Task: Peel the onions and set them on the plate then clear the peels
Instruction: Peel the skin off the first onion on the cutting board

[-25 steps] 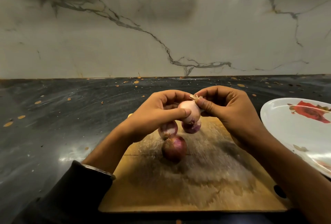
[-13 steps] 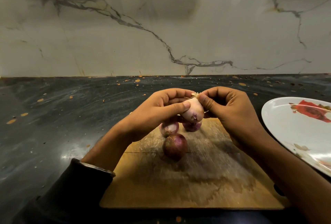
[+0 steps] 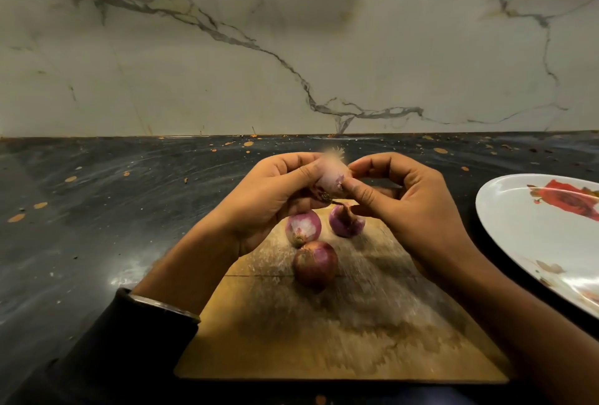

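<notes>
Left hand point(image 3: 275, 197): fingers curled round a pale, partly peeled onion point(image 3: 329, 174), held up above the far end of the board, its root tuft pointing away.
Right hand point(image 3: 402, 200): thumb and forefinger pinch the skin on the held onion's right side; the other fingers are curled loosely.
Left sleeve point(image 3: 129, 340): dark, with a metal bangle point(image 3: 165, 306) at its cuff, nearest the camera.
Cutting board point(image 3: 340, 340): wooden, lying on the counter under both forearms, its near part stained darker.
Nearest onion point(image 3: 315, 264): red-brown skin on, resting on the board.
Left onion behind it point(image 3: 303, 229): partly stripped, white flesh showing, just beside the nearest one.
Right onion behind it point(image 3: 346, 225): purple, partly hidden by the right hand.
Plate point(image 3: 534, 236): white with a red flower print, on the counter right of the board, no onion on it.
Counter point(image 3: 97, 210): dark stone with orange flecks.
Wall point(image 3: 291, 48): pale marble with grey veins.
</notes>
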{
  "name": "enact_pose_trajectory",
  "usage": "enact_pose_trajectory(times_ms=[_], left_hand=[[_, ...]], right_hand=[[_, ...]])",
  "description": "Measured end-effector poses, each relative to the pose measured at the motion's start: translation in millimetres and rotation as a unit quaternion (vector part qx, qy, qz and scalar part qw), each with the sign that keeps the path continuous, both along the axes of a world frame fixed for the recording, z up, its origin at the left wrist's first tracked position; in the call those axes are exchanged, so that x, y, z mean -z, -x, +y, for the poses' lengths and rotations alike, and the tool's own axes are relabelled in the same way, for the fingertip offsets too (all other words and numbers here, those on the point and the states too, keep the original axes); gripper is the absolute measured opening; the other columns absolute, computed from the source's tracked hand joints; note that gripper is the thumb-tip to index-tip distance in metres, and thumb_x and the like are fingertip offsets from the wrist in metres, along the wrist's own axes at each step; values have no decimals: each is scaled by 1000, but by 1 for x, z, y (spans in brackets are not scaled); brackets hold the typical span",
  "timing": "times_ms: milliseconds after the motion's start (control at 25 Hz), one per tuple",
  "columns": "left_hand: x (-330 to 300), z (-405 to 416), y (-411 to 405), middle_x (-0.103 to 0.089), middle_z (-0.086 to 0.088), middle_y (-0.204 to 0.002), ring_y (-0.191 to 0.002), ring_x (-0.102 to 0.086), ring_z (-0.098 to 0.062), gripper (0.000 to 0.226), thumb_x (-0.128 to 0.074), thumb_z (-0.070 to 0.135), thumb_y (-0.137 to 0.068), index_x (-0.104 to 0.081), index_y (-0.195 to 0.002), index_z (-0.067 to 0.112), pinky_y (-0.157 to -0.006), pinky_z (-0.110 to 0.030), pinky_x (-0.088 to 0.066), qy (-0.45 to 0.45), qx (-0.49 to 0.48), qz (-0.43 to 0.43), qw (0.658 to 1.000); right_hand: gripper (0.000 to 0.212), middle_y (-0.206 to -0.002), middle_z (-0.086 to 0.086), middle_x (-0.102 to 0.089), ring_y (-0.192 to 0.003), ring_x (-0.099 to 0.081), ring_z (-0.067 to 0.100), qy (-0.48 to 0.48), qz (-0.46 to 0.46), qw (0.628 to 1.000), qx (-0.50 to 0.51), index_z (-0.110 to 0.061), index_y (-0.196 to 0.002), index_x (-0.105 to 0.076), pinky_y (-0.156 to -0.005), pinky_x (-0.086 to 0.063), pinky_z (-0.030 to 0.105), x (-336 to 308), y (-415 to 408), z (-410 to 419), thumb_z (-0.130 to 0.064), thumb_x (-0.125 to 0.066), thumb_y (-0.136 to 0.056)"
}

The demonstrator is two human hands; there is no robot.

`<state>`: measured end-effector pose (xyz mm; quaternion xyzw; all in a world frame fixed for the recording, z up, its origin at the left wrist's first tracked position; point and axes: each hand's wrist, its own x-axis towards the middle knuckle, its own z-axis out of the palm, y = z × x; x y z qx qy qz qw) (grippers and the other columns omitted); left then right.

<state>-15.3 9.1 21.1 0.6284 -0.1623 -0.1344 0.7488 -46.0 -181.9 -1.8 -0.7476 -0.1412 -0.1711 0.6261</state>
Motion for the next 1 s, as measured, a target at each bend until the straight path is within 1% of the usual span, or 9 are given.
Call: enact_pose_trajectory(times_ms=[40,120,200,320,480,640,760,880,1000], left_hand=[[0,0,0,-74,-10,-97,-87,-71,-17,32,-61,23,-85,-68,-113,8,-74,-23,-61,1,0,2,1000],[2,-1,1,-75,-10,-98,-88,-71,-17,31,-62,23,-85,-69,-111,7,-74,-23,-60,0,-1,5,1000],[3,-1,2,-75,-11,-98,-88,-71,-16,31,-62,22,-86,-69,-111,5,-74,-22,-60,6,2,8,1000],[4,-3,3,-75,-11,-94,-87,-72,-16,28,-61,19,-88,-70,-108,3,-73,-22,-58,19,9,17,1000],[4,-4,3,-76,-11,-99,-93,-73,-18,27,-62,20,-86,-71,-107,6,-79,-24,-58,20,2,15,1000],[5,-5,3,-76,-11,-100,-93,-73,-19,27,-64,19,-82,-71,-105,8,-78,-25,-59,25,-15,15,999],[8,-8,3,-76,-10,-103,-94,-73,-19,33,-66,19,-81,-68,-112,7,-77,-25,-59,27,-34,15,999],[9,-9,4,-76,-9,-102,-91,-74,-17,42,-69,18,-78,-65,-117,5,-74,-24,-59,18,-55,11,998],[11,-11,4,-73,-13,-109,-94,-74,-21,50,-74,19,-71,-65,-118,5,-74,-26,-59,5,-69,7,998]], right_hand=[[30,-101,-1,-76,-87,-76,16,-2,2,1000,1,-12,-107,-72,-76,-63,40,0,0,0,-25,-76,-80],[26,-99,0,-77,-83,-77,18,-8,4,1000,0,-11,-106,-73,-73,-64,42,1,0,0,-21,-76,-82],[21,-96,0,-78,-84,-77,17,-19,-4,1000,3,-10,-105,-74,-72,-64,41,2,1,0,-15,-76,-85],[20,-94,-1,-79,-85,-77,14,-19,-13,1000,8,-10,-104,-75,-73,-64,37,3,0,1,-14,-77,-84],[20,-95,0,-79,-87,-76,14,-21,-16,1000,12,-10,-105,-77,-77,-63,39,5,-3,-1,-12,-76,-85],[17,-92,-2,-79,-85,-76,13,-13,-27,999,24,-11,-103,-78,-75,-64,37,6,-2,-1,-12,-75,-86],[14,-92,-5,-78,-86,-75,11,14,-45,998,52,-13,-101,-78,-74,-63,35,8,-1,1,-14,-75,-87],[10,-90,-8,-77,-84,-74,7,44,-65,994,73,-16,-97,-78,-73,-63,29,10,0,1,-15,-74,-88],[6,-84,-12,-76,-78,-72,2,71,-82,990,91,-16,-91,-78,-68,-59,18,9,3,2,-15,-74,-86]])
